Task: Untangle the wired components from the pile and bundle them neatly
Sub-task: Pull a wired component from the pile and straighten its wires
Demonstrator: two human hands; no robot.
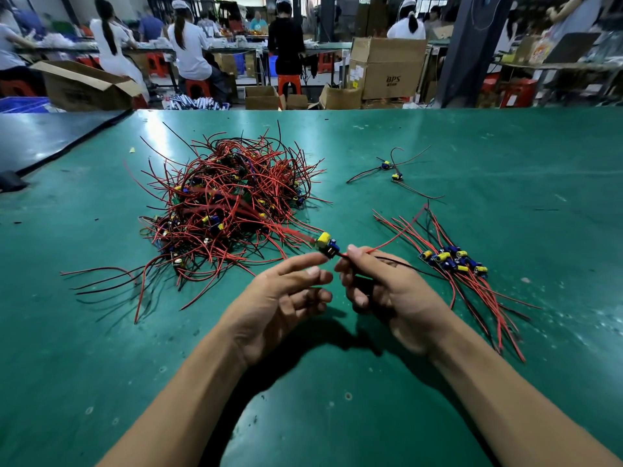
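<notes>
A tangled pile (229,203) of red and black wired components lies on the green table (101,348), left of centre. One yellow and blue component (326,243) hangs just above the table near the pile's right edge. My right hand (387,291) pinches its red and black wires right beside it. My left hand (283,298) is palm up with relaxed fingers; its index fingertip reaches to the component's underside. A sorted bundle (453,261) of components with aligned wires lies to the right.
Two loose wired components (391,170) lie at the back right of the table. A dark mat (50,136) covers the far left corner. Cardboard boxes (387,67) and seated workers are beyond the table's far edge.
</notes>
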